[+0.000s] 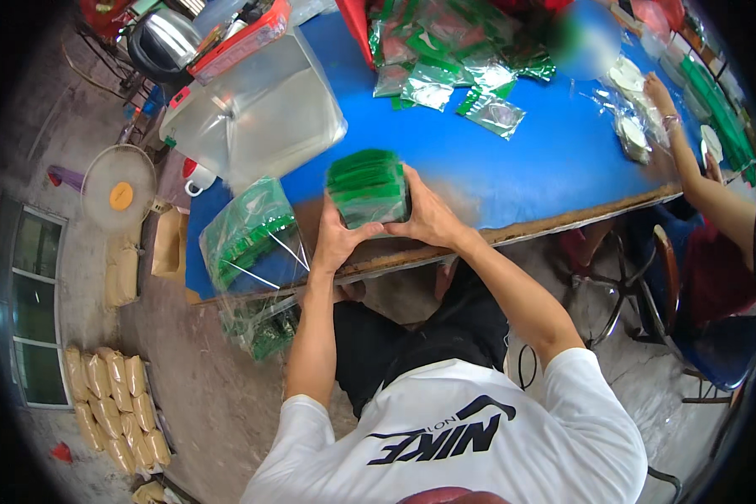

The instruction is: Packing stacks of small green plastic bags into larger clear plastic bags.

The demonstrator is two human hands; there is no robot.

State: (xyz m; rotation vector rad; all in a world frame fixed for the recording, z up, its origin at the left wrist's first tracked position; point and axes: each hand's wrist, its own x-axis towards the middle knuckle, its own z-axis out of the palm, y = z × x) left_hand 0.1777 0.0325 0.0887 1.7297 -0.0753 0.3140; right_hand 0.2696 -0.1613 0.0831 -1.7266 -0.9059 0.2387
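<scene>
A thick stack of clear plastic packets with green tops (365,186) is held at the near edge of the blue table (479,181). My left hand (338,239) grips its left side, and my right hand (428,212) wraps its right side. My thumbs meet along the near face. Just left of my left hand lies a large clear plastic bag (256,220) with similar green-edged packets inside. Two thin white strips (256,275) cross it. Part of the bag hangs over the table edge.
Loose green-edged packets (445,71) pile up at the back. A large translucent plastic box (277,109) stands back left, near a metal kettle (164,40) and a white mug (199,178). At right, a co-worker's arm (689,160) reaches over white pieces (634,130). Filled brown bags (113,403) are stacked on the floor.
</scene>
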